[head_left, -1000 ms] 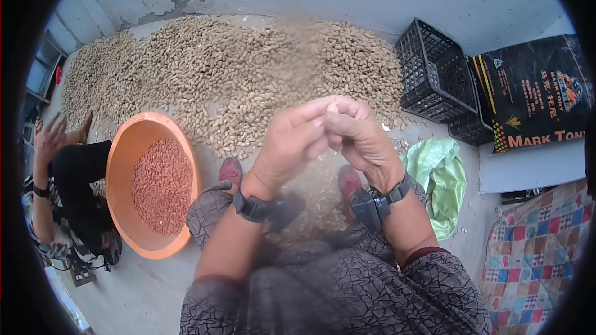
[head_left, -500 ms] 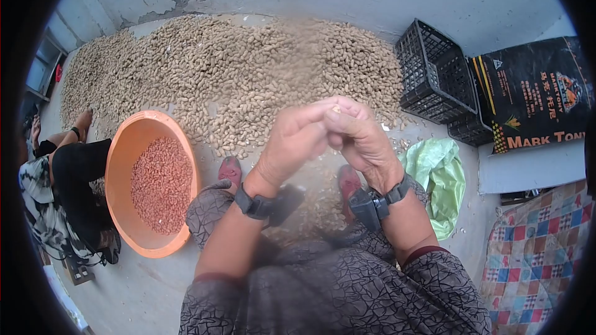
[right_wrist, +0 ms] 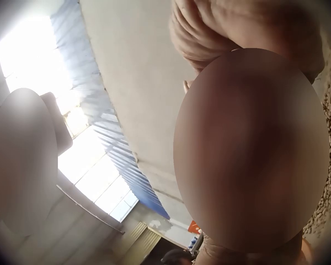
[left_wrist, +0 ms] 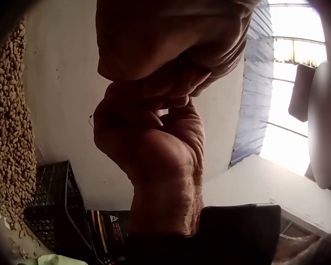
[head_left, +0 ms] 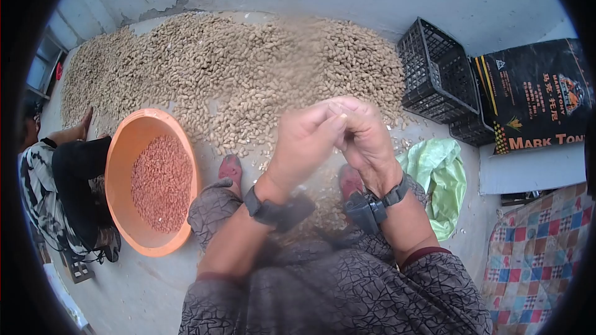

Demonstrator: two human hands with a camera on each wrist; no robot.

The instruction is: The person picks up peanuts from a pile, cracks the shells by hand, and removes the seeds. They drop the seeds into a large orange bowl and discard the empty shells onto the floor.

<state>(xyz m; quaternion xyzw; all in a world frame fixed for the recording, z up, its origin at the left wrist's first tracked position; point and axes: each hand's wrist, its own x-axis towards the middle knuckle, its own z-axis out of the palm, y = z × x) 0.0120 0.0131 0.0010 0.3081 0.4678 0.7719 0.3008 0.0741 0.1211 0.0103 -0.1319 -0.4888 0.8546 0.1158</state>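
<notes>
Both hands meet in front of the knees, fingertips together, in the head view. My right hand [head_left: 367,139] has its fingers curled, with thumb and forefinger pinching a small peanut that the fingers now mostly hide. From the other side my left hand [head_left: 302,142] presses its bent thumb and fingers in at the same spot. The left wrist view shows the right hand's curled fingers [left_wrist: 149,118] below the left hand's dark underside. Beyond the hands lies a wide heap of unshelled peanuts [head_left: 230,68]. To the left, an orange basin [head_left: 117,180] holds red peanut kernels [head_left: 161,186].
Black plastic crates [head_left: 428,80] stand by the wall at right, next to a black printed sack [head_left: 534,93]. A green plastic bag [head_left: 444,180] lies right of the legs, a checked quilt [head_left: 534,260] farther right. Another person [head_left: 56,192] sits beyond the basin at left.
The left hand has tilted and its thumb has come over the right fingertips, covering the peanut that showed there before. At left, the other person's raised hand has come down.
</notes>
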